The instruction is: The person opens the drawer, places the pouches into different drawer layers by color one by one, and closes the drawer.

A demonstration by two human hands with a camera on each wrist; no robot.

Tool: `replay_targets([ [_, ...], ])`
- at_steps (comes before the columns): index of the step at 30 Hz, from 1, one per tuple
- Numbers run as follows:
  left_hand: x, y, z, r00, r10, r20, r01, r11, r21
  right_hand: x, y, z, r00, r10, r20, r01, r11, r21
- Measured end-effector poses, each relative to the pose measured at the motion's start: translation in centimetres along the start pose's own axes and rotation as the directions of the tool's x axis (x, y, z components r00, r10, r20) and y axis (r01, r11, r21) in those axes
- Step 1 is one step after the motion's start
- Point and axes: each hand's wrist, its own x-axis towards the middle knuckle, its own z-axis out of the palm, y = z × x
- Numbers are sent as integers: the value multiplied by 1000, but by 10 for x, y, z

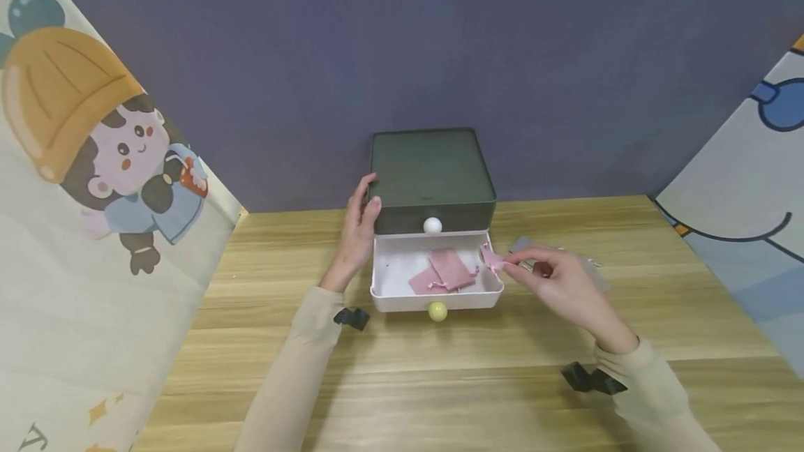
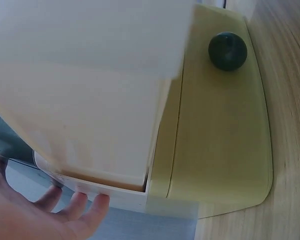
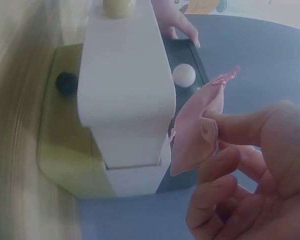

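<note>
Between thumb and fingers, my right hand (image 1: 565,291) pinches a small pink drawstring pouch (image 3: 195,125) at the right rim of the pulled-out white drawer (image 1: 396,250). Two more pink pouches (image 1: 452,269) lie overlapping inside that drawer. The drawer belongs to a small chest (image 1: 430,166) with a dark green top drawer and a white knob. My left hand (image 1: 353,243) rests against the chest's left side, its fingers extended along the wall. In the left wrist view, fingertips (image 2: 97,205) touch the chest's white layer.
Grey pouches (image 1: 593,274) lie on the wooden table (image 1: 452,382) to the right, partly hidden by my right hand. A yellowish bottom drawer (image 2: 220,125) with a dark knob sits under the white one. A dark blue-grey wall (image 1: 427,40) stands behind the chest.
</note>
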Motion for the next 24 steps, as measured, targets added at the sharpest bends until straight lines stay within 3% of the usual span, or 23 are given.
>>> replay_targets([
  [6, -1, 1, 0, 1000, 7, -1, -7, 1000, 2, 5, -11, 7, 999, -34, 18, 33, 998, 52],
  [15, -1, 3, -2, 1000, 17, -3, -17, 1000, -23, 14, -20, 17, 998, -61, 35, 60, 998, 20],
  [24, 2, 2, -6, 1000, 20, -19, -20, 1000, -19, 24, -29, 22, 998, -36, 55, 38, 999, -28],
])
